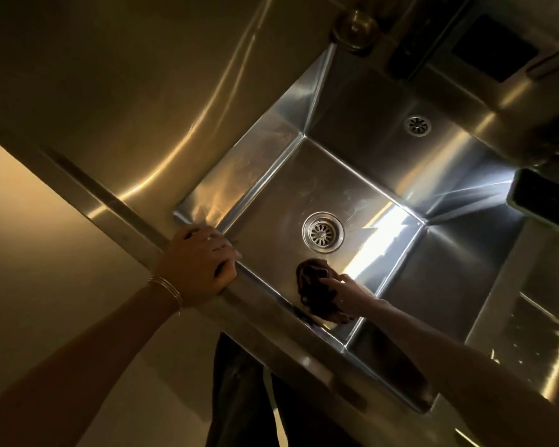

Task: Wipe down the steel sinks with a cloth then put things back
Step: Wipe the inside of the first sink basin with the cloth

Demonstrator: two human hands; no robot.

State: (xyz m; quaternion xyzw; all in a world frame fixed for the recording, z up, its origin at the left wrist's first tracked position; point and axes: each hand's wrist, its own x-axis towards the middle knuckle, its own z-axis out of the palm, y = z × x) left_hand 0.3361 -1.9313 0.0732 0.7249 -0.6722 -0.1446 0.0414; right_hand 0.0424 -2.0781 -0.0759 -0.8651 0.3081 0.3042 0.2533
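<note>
I see warm amber light across the steel counter (142, 75) beyond the left hand's fingers (218, 245), a pale tan floor (46, 237) on their wrist side, and a brass-coloured knob (355, 27) farther off still.

A dark cloth (317, 290) is held by the right hand (347, 295) and pressed low inside the steel sink (336, 179), near the drain (322, 232). The sink's front edge (265, 332) is gripped by the left hand (200, 262); thin bangles (167, 287) are worn on that wrist.
</note>
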